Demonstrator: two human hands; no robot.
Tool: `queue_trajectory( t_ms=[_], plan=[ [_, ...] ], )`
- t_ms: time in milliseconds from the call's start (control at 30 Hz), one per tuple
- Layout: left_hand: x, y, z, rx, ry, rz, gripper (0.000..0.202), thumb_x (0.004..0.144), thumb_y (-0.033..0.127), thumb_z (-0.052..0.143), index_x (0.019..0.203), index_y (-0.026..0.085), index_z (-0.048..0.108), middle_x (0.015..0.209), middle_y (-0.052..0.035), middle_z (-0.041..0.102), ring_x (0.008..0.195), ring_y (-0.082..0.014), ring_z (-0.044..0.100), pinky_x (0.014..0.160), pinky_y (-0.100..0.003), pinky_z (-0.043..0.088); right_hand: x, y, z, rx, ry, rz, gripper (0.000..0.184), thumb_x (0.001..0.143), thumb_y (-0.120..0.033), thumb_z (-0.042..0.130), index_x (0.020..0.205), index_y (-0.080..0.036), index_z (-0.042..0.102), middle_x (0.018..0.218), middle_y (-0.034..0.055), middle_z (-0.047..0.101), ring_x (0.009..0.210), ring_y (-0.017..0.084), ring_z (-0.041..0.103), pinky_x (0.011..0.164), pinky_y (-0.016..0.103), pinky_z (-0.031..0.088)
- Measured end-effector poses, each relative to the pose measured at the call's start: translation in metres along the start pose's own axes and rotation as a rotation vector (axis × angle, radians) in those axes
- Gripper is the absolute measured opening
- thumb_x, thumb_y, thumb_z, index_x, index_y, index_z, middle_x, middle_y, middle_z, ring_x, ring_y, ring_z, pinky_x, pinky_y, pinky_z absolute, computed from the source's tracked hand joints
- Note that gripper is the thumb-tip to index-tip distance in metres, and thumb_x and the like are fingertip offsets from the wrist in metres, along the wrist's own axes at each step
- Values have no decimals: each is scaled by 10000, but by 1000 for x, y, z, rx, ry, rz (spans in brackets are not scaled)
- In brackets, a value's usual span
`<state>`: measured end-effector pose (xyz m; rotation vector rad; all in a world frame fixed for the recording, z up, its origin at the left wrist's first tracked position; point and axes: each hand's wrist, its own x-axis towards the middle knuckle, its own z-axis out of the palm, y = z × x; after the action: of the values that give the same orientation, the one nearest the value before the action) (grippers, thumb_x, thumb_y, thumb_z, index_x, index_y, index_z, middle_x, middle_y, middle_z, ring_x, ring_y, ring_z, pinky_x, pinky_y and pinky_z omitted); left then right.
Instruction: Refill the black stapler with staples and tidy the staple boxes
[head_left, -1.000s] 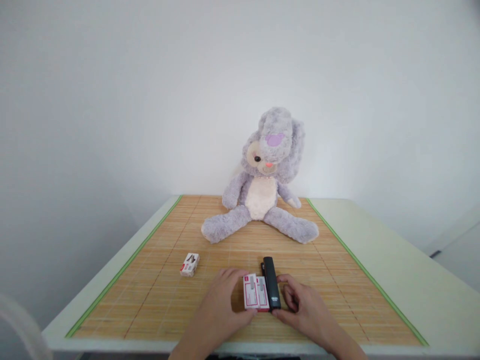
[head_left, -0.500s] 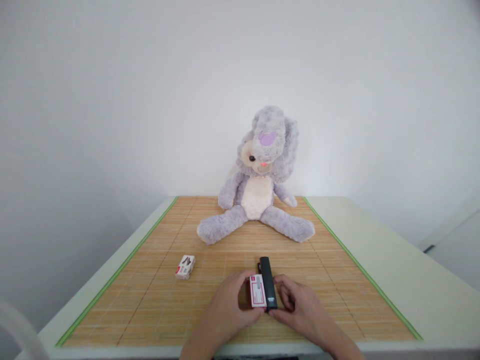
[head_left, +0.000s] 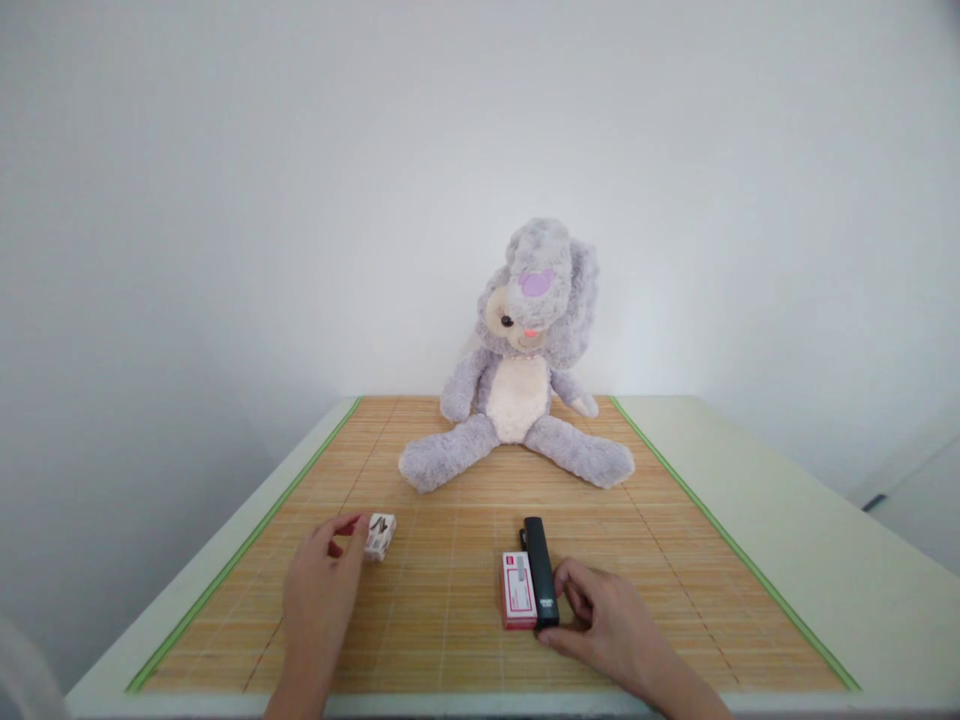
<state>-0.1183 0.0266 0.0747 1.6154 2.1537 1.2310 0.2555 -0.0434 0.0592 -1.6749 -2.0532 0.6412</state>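
Observation:
At the left, my left hand (head_left: 324,575) has its thumb and index finger at the left edge of a small white box (head_left: 381,537) with a dark picture on top. The thumb hides part of that box, and the fingers are curved and apart. My right hand (head_left: 607,615) grips a black stapler (head_left: 541,570) from its right side, thumb at the near end and index finger along the side. Against the stapler's left side lies a white and pink box (head_left: 519,590) with a printed label, untouched by either hand.
A grey plush rabbit (head_left: 517,400) sits at the back against the white wall, legs spread. Under everything lies a bamboo mat (head_left: 450,650) with green edging, on a pale table (head_left: 757,480) whose front edge runs along the bottom.
My left hand has let go of the white and pink box and moved left to the small white box. My right hand stays at the stapler.

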Motion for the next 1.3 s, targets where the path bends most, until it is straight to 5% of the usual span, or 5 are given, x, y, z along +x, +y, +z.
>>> queue_trajectory(
  t_ms=[100,200,733,1033,1300],
  plan=[
    [3,-17,2,-7,-65,-93,472,899,633,554,1088,245,744,885,-32,746,798,-250,660,744,-352,470,1,1,2,-57,7,-23,385,717,-482,863,793,-235,578,720,-58,624,681,142,549,626,260,288],
    [-1,-11,11,-90,-162,-106,490,887,630,566,1099,232,758,929,-50,773,860,-276,689,805,-379,487,2,0,2,-94,10,-37,396,719,-511,862,774,-232,586,749,-44,662,708,155,570,644,264,285],
    [-53,88,107,-443,-547,-12,431,847,543,679,1057,192,813,998,-113,809,906,-262,760,859,-368,558,1,-7,1,-151,2,-29,386,754,-556,828,811,-240,614,800,-25,703,750,177,616,675,279,325],
    [-60,93,108,-466,-603,-25,417,831,529,691,1037,189,815,988,-106,812,895,-264,758,829,-350,551,3,-4,3,-153,5,-37,388,785,-565,807,812,-236,604,792,-24,700,741,180,621,660,277,315],
    [-71,100,92,-489,-528,-38,479,915,591,564,983,178,797,994,-111,803,934,-276,746,897,-384,556,2,-4,3,-125,8,-25,390,758,-545,835,822,-240,599,807,-26,709,755,190,632,670,275,321]
  ],
)
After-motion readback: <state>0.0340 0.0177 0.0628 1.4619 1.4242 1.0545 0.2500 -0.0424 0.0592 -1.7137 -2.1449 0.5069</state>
